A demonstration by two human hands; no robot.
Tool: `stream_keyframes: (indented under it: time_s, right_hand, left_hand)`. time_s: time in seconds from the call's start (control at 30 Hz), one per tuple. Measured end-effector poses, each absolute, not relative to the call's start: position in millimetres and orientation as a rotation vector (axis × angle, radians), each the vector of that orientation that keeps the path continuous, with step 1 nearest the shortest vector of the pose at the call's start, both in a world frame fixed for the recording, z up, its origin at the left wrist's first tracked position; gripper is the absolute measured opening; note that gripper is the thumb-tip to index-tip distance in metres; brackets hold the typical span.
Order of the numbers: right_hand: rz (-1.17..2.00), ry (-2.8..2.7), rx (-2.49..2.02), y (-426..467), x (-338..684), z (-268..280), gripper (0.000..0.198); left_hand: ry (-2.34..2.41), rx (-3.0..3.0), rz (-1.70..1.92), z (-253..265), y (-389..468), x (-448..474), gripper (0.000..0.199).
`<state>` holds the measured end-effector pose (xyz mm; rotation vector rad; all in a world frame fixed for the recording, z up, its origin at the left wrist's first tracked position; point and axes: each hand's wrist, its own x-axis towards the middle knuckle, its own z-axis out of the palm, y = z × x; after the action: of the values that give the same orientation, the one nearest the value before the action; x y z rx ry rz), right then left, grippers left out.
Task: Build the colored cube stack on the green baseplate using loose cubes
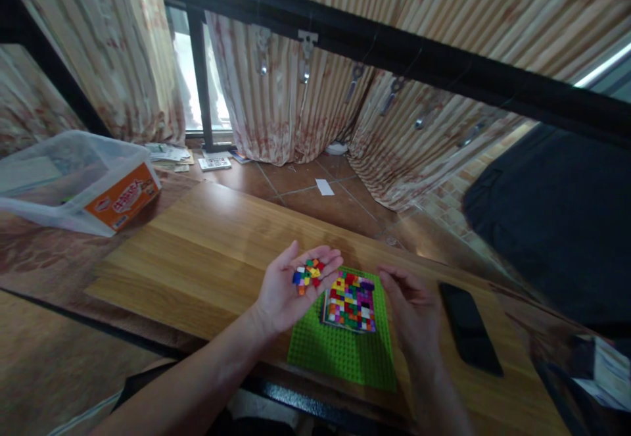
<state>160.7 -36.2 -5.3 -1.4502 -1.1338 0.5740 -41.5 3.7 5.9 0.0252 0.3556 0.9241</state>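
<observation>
My left hand (283,294) is palm up and carries a small pile of colourful toy building bricks (308,275). Its fingers reach over the left edge of a block of multicoloured bricks (350,303), built up in layers on a green studded baseplate (340,357). To the right of that block is my right hand (414,304), above the baseplate's right edge. Its thumb and fingertips are drawn together; whether a brick sits between them is too small to see.
The wooden board (182,258) lies under the baseplate. A black phone (470,327) rests on it at the right. A clear plastic bin (83,179) with an orange label stands at far left. A dark metal bar (345,35) crosses above, before striped curtains (276,107).
</observation>
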Motion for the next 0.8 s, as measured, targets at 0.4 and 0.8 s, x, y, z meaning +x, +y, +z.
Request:
stream_keyframes:
  time_s: [0.4,0.8]
  right_hand:
    - [0.376,-1.766,-1.43,-45.6,109.2,9.6,0.017]
    - [0.056,-1.825,-1.547,-43.0,108.5,-0.7,0.02]
  left_hand:
    - [0.281,0.068,0.834,6.8,-0.3,-40.5,0.054]
    - [0.251,0.083,0.824,10.0,-2.3,-39.1,0.06]
